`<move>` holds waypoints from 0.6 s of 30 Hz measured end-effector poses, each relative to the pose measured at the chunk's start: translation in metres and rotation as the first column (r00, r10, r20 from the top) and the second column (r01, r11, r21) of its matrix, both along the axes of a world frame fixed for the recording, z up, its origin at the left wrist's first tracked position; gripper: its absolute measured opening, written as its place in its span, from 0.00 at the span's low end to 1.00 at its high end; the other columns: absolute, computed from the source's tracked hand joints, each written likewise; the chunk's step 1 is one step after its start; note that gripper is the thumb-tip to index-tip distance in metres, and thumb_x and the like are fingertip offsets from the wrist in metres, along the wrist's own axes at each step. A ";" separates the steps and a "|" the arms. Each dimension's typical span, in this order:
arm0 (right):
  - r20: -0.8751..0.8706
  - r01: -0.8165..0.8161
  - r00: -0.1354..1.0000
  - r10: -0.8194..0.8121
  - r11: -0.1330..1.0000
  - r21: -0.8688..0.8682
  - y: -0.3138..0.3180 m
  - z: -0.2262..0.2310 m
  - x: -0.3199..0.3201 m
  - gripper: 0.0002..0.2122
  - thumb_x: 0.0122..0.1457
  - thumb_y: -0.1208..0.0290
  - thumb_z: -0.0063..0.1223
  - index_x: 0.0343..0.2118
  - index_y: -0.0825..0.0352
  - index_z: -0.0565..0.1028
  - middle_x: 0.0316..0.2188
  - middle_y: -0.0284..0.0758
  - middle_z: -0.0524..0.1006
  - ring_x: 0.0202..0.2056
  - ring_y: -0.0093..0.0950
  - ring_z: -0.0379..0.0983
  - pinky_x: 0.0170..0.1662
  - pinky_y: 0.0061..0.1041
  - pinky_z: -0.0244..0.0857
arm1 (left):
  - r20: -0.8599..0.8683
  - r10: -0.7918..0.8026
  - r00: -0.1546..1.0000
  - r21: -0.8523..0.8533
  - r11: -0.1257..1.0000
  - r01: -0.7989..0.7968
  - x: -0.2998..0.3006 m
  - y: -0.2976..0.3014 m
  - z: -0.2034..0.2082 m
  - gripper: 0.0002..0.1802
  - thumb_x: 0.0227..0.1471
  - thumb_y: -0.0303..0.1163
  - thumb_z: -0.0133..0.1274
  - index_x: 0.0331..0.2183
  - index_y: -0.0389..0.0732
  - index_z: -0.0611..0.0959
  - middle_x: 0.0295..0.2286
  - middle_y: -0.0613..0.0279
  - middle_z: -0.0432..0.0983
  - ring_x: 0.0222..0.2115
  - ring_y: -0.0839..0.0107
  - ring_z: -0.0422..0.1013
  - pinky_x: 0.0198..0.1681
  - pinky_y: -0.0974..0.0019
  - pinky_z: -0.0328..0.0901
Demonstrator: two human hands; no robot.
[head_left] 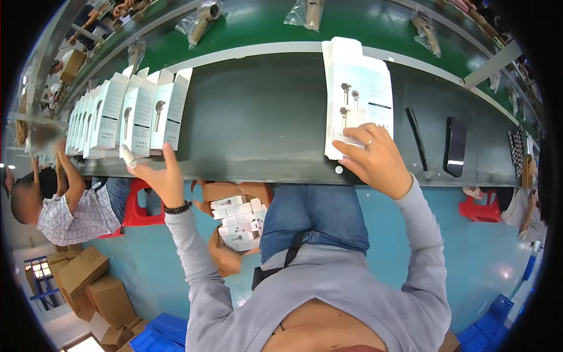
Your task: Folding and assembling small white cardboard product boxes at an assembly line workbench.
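Observation:
My left hand (158, 176) has its thumb and fingers apart and holds nothing; one fingertip wears a white cover. It is just in front of a row of upright white cartons (167, 114) printed with a small handheld device, at the left of the dark bench. At right of centre, a stack of flattened white cartons (375, 88) with the same kind of print lies on the bench. My right hand (375, 155) has its fingers bent over the near end of the top flattened carton and grips it. A ring is on one finger. The thumb's contact is partly hidden.
Right of the stack lie a black pen (417, 138) and a dark phone (455, 146). Beyond the bench, bagged devices (203, 23) lie on a green conveyor (252, 29). An open brown box (226, 190) of small cartons stands below the bench. A person (82, 205) sits at left.

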State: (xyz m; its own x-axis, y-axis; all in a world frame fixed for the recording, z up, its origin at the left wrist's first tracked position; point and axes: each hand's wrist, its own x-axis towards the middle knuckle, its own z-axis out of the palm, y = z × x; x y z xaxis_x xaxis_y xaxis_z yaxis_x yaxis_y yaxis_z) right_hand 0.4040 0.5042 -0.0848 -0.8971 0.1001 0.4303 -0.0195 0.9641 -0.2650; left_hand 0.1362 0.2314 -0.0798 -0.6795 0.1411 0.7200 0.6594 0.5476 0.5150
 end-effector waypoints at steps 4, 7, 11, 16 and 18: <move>-0.294 -0.037 0.955 0.032 0.999 -0.012 -0.011 0.020 0.013 0.15 0.40 0.78 0.58 0.35 0.67 0.75 0.30 0.35 0.71 0.27 0.32 0.66 0.28 0.27 0.59 | -0.035 -0.499 0.866 -0.223 0.848 0.480 0.061 0.037 0.010 0.56 0.34 0.42 0.64 0.57 0.39 0.47 0.56 0.43 0.39 0.57 0.48 0.40 0.57 0.48 0.40; -0.530 -0.124 0.845 0.068 0.990 -0.070 -0.031 0.049 0.020 0.15 0.39 0.84 0.55 0.34 0.70 0.74 0.26 0.37 0.72 0.20 0.29 0.66 0.21 0.23 0.59 | -0.192 -0.735 0.650 -0.511 0.640 0.574 0.105 0.060 0.025 0.66 0.23 0.52 0.68 0.58 0.62 0.42 0.57 0.43 0.35 0.58 0.42 0.34 0.56 0.38 0.32; -0.645 -0.488 0.764 -0.024 0.632 -0.601 -0.050 0.053 0.028 0.07 0.53 0.80 0.49 0.34 0.76 0.73 0.23 0.43 0.75 0.21 0.27 0.70 0.25 0.20 0.63 | -0.245 -0.718 0.652 -0.629 0.630 0.457 0.127 0.075 0.046 0.55 0.21 0.47 0.69 0.52 0.77 0.55 0.56 0.45 0.45 0.57 0.41 0.42 0.54 0.33 0.33; -0.438 -0.222 0.888 -0.142 0.700 -0.678 -0.040 0.045 0.018 0.06 0.54 0.79 0.48 0.33 0.75 0.73 0.26 0.40 0.75 0.25 0.25 0.72 0.29 0.21 0.65 | 0.082 -0.809 0.582 -0.553 0.449 0.702 0.122 0.068 0.061 0.43 0.24 0.36 0.68 0.47 0.63 0.66 0.47 0.51 0.64 0.42 0.49 0.66 0.45 0.43 0.56; -0.388 -0.254 0.919 0.069 0.856 -0.449 -0.030 0.036 0.022 0.11 0.56 0.73 0.48 0.38 0.76 0.70 0.34 0.42 0.74 0.33 0.27 0.72 0.35 0.23 0.66 | 0.093 -0.806 0.584 -0.450 0.489 0.747 0.117 0.065 0.055 0.40 0.28 0.31 0.65 0.48 0.50 0.68 0.36 0.55 0.73 0.32 0.58 0.72 0.35 0.63 0.67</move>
State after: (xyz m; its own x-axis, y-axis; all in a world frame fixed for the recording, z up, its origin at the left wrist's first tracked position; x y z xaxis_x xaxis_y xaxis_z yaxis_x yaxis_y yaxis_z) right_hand 0.4262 0.4746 -0.0485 -0.7200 0.2442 0.6496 -0.3428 0.6887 -0.6389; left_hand 0.2536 0.2963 -0.0245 -0.0630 0.8561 0.5129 0.9576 -0.0928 0.2726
